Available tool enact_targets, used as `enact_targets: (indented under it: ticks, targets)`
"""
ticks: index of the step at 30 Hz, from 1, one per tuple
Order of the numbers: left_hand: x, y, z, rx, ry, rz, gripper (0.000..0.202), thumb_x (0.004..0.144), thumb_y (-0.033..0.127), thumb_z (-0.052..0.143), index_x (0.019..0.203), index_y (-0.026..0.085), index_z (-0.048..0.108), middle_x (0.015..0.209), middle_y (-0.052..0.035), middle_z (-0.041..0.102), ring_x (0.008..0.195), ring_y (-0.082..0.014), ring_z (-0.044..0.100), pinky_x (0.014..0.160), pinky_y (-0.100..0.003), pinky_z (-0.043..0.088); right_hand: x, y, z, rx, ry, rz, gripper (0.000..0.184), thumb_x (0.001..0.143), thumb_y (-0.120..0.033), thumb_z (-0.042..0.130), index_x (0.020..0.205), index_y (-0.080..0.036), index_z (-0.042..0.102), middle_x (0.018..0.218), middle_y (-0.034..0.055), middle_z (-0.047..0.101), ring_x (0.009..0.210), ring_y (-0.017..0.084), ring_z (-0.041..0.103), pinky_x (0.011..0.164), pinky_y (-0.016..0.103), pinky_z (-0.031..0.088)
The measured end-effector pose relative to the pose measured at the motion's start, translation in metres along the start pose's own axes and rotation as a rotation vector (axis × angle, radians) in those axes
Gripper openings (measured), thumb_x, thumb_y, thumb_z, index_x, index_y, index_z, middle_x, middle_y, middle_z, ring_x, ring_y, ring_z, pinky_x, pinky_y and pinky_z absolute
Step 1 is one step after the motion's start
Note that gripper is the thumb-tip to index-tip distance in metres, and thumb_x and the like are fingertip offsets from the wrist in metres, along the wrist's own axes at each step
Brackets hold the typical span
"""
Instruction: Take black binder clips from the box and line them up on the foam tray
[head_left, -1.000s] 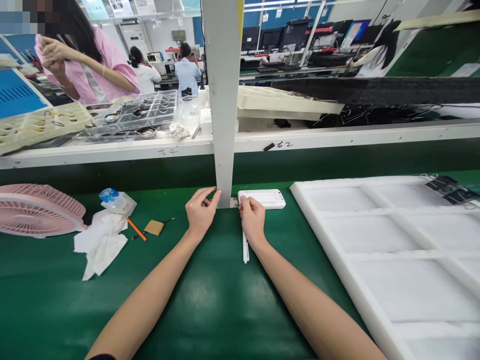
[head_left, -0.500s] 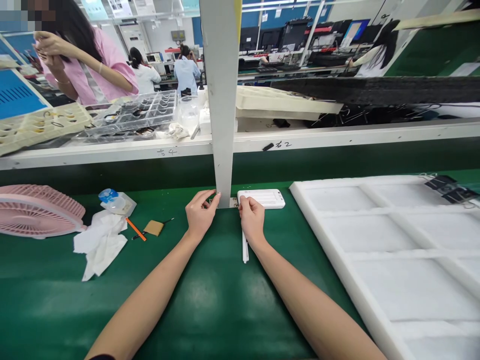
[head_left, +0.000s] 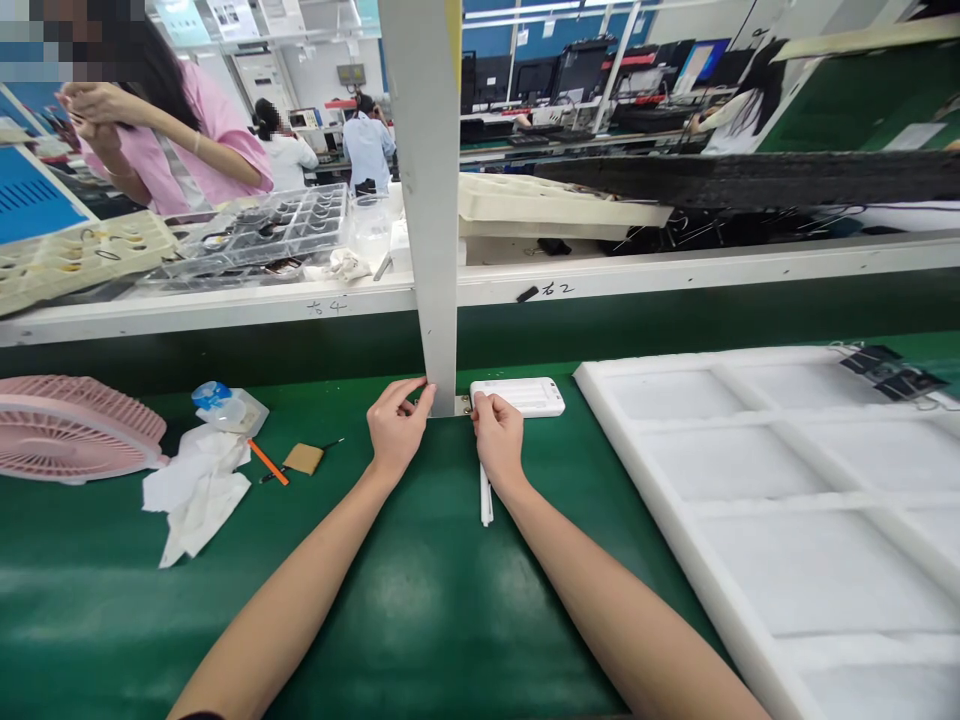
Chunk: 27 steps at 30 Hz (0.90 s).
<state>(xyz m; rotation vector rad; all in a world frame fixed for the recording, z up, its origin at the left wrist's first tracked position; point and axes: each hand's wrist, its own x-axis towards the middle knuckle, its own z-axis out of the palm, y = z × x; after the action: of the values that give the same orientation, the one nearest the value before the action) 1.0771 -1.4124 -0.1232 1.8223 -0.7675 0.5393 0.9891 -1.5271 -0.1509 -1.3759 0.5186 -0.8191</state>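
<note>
Your green table [head_left: 420, 620] fills the near view. The white foam tray [head_left: 675, 515] covers its right side, from the far edge toward the near right corner. The white post [head_left: 435, 250] rises at the far edge, with a metal bracket at its foot. The pink fan [head_left: 75, 435] sits toward the far left corner, near the crumpled tissue [head_left: 196, 490].

Your left hand [head_left: 396, 430] is at the post's left side, thumb and forefinger narrow at the tips; you can't tell from here whether they pinch something tiny. Your right hand [head_left: 499, 440] has its fingers drawn close together over the left end of the white case [head_left: 529, 397]; whether they grip it or some small part is hidden. That case lies flat near the far edge, just right of the post's foot.

Next come the clear bottle [head_left: 225, 405] near the tissue, the white strip [head_left: 486, 495] running out from beneath your right hand toward the near edge, and the tan square [head_left: 304, 458] beside the orange stick [head_left: 268, 462].

Over the last second only your view has shifted slightly; both hands keep their places, so the work looks paused or too fine to see.
</note>
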Motion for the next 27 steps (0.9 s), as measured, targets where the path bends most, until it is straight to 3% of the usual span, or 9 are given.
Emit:
enact_targets:
  ticks: [15,27]
  targets:
    - [-0.008,-0.02,0.006,-0.019,-0.023,-0.027,0.023,0.087,0.042,0.071,0.09,0.02,0.079,0.092,-0.0055,0.077,0.05,-0.0088,0.055,0.052,-0.024,0.048,0.0,0.001,0.0,0.003,0.001,0.003,0.044,0.093,-0.047,0.058,0.06,-0.02,0.047,0.053,-0.0039,0.037,0.05,0.013,0.034,0.051,0.028,0.028]
    - [-0.013,-0.025,0.001,0.026,-0.111,-0.077,0.016,0.085,0.037,0.074,0.084,0.022,0.08,0.092,-0.0045,0.078,0.055,-0.0124,0.06,0.057,-0.028,0.051,-0.001,0.0,0.0,-0.019,-0.004,-0.014,0.044,0.094,-0.045,0.057,0.06,-0.02,0.047,0.053,-0.0036,0.039,0.051,0.013,0.036,0.052,0.028,0.028]
